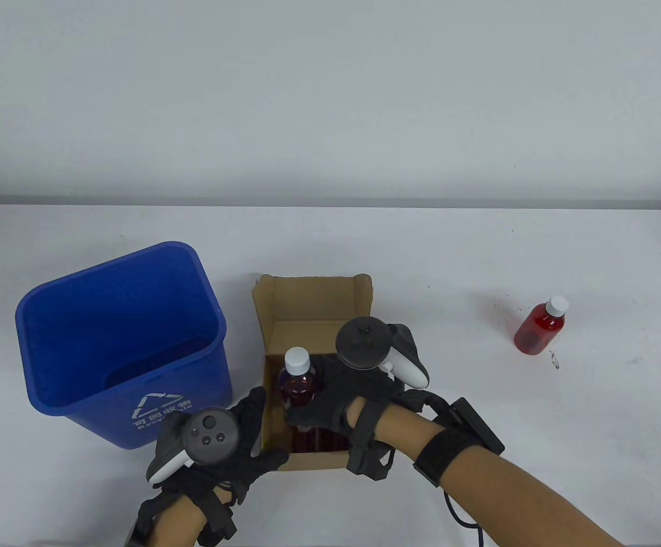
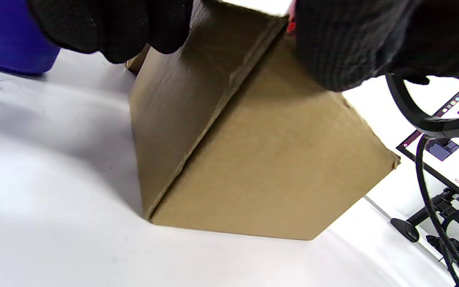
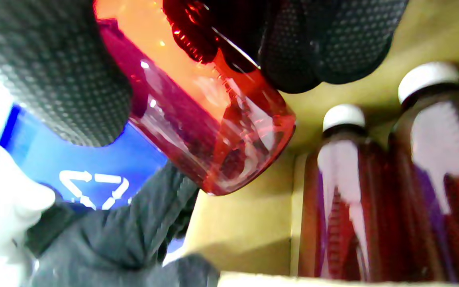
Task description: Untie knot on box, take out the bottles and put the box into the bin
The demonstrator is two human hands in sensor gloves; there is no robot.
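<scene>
An open cardboard box (image 1: 313, 296) stands mid-table with its flaps up. My right hand (image 1: 307, 407) reaches into it and grips a red bottle (image 1: 298, 382) with a white cap. In the right wrist view that held bottle (image 3: 213, 131) hangs tilted above the box floor between my fingers (image 3: 54, 71). Two more capped bottles (image 3: 341, 199) (image 3: 440, 171) stand upright inside. My left hand (image 1: 259, 433) holds the box's near-left corner. Its fingers (image 2: 114, 28) curl over the left wall, and its thumb (image 2: 345, 44) is over the front wall of the box (image 2: 269, 159).
A blue recycling bin (image 1: 205, 285) stands upright just left of the box. Another red bottle (image 1: 540, 327) stands on the table far right. A screen and cables (image 2: 452, 131) lie beyond the table's near edge.
</scene>
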